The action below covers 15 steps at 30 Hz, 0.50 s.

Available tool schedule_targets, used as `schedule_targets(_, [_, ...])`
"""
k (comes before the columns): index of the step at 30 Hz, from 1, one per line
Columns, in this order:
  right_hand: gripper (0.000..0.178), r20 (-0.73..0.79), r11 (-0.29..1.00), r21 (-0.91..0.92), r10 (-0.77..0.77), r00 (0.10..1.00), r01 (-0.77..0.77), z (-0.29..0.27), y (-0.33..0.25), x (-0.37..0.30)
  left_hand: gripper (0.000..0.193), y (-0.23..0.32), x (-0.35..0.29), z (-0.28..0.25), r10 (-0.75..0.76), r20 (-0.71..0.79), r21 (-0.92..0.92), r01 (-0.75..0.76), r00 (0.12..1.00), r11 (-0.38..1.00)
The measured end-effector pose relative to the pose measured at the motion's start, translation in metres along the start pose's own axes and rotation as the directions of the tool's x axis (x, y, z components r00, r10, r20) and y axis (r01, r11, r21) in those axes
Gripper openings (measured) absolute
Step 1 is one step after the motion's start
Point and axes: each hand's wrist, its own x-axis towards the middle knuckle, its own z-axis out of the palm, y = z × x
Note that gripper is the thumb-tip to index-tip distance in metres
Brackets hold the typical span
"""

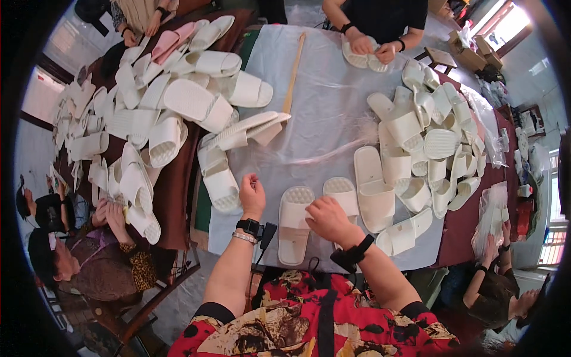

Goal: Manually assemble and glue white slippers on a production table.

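Two white slippers lie side by side in front of me, toes away: the left slipper [295, 208] and the right slipper [339, 185]. My right hand [330, 218] covers part of the right slipper, its bent fingers reaching the strap edge of the left one. Part of its grip is hidden under the hand. My left hand [252, 193] is raised with loosely curled fingers and nothing in it. Beside it on the left lies another white slipper [219, 185]. A long white slipper [373, 190] rests just right of the pair.
White slippers heap up on the left [199, 104] and right [410, 134]. A wooden stick [294, 74] lies on the plastic-covered table [324, 119]. Across it, a person's hands [372, 49] touch slippers. Other people work at both sides; one on the right handles a clear plastic bag [491, 220].
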Motion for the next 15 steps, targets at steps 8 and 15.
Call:
schedule_targets(8, [0.008, 0.058, 0.991, -0.131, -0.015, 0.998, 0.023, 0.031, 0.012, 0.054, 0.021, 0.005, -0.047, -0.032, 0.201, 0.336, 0.165, -0.268, 0.920, 0.949])
schedule_targets(15, [0.010, 0.102, 0.988, -0.151, 0.034, 0.994, -0.018, 0.075, 0.000, 0.115, 0.022, 0.012, -0.047, -0.043, 0.300, 0.374, 0.131, -0.370, 0.877, 0.920])
